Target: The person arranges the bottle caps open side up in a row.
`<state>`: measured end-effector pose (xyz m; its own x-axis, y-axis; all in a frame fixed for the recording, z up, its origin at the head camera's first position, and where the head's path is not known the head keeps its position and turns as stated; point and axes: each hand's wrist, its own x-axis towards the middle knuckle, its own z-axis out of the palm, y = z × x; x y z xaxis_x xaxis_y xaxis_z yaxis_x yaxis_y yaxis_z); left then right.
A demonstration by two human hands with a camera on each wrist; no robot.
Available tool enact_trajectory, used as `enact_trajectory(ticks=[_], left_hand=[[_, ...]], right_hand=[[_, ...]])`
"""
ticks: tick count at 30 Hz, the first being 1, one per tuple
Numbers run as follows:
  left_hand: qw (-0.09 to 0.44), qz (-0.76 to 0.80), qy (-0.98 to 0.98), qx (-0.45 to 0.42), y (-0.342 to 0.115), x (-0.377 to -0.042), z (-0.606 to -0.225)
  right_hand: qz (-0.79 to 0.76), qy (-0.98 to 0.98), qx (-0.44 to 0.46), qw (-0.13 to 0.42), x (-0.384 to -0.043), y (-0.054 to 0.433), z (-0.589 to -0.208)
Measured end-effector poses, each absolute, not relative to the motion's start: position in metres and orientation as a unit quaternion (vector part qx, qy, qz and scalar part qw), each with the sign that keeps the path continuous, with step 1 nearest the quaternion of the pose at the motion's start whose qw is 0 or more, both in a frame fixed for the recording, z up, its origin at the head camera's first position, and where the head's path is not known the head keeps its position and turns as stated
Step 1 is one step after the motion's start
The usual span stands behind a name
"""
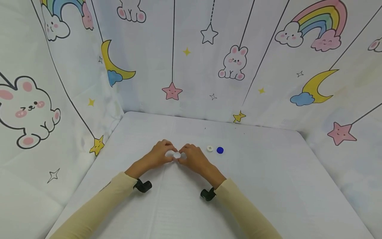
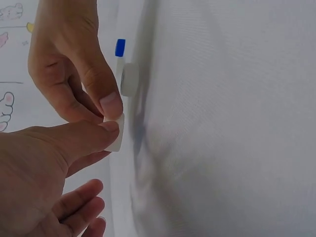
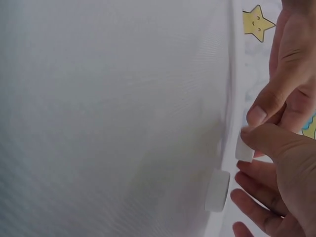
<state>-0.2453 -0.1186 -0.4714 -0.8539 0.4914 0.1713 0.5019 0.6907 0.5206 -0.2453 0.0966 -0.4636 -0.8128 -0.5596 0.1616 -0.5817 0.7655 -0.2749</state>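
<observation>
The left hand (image 1: 157, 154) and the right hand (image 1: 194, 158) meet over the desk (image 1: 274, 186), both pinching one small white disc (image 1: 177, 155) between thumb and fingertips, each from its own side. The disc appears held just above the surface, though whether its lower edge touches cannot be told, nor whether it is a single piece or two pressed together. A white round piece (image 1: 210, 148) with a mark on its face lies near the right hand, and a blue round piece (image 1: 220, 150) lies just beside that one, on its far side from the hands. For such a slim, hard piece, a light, matched pinch at opposite edges should serve best: if one thumb bears harder, the disc could tip or pop free. Working low over the desk would keep any drop short, and resting the forearms would likely steady both sets of fingertips. The right elbow is best kept clear of the two loose pieces.
</observation>
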Motion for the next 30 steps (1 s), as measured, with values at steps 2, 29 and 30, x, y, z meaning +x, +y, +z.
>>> enact_trajectory(ticks=[2, 29, 30], left_hand=[[0.022, -0.271, -0.923, -0.273, -0.118, -0.2451, -0.473], [0.01, -0.236, -0.937, -0.258, -0.1162, -0.2394, -0.4742], [0.009, -0.235, -0.937, -0.258, -0.1162, -0.2393, -0.4743]], right_hand=[[0.156, -0.939, 0.305, 0.033, -0.2457, 0.0958, -0.4651], [0.143, -0.946, 0.291, 0.01, -0.2426, 0.0885, -0.467], [0.144, -0.946, 0.291, 0.01, -0.2427, 0.0884, -0.4673]])
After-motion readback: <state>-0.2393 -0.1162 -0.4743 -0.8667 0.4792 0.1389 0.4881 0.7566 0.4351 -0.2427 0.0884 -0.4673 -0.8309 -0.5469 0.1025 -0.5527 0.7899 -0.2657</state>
